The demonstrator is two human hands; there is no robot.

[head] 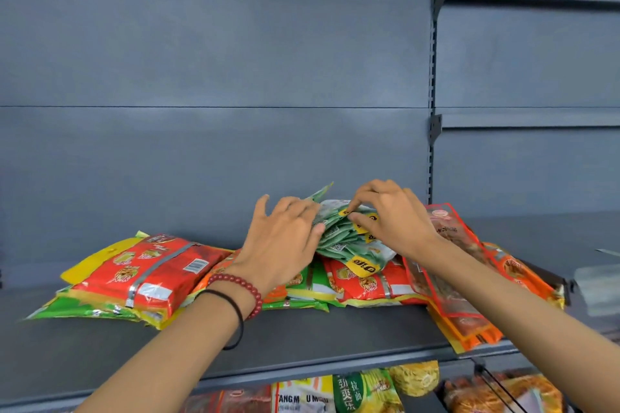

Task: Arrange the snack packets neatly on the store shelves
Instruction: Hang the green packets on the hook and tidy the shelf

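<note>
**Grey shelf [302, 339]: squaring the green packets [342, 238]**

They sit fanned atop the mixed pile [151, 275]. My right hand [392, 214] pinches their upper edges, and my left hand [285, 238] presses straight-fingered against their side. I'd tap the edges flush first.

Lower-shelf packets [335, 392] cut off by bottom edge. Left hand [285, 245] hides pt of green sachets [342, 238]; print too blurred to read. Clear obj [597, 288] at rt edge blurred.

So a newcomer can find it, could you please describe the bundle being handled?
On the grey shelf, mid-row, the left hand touches and the right hand pinches a fanned bundle atop red packets. It alone is small green sachets with yellow tabs.
</note>
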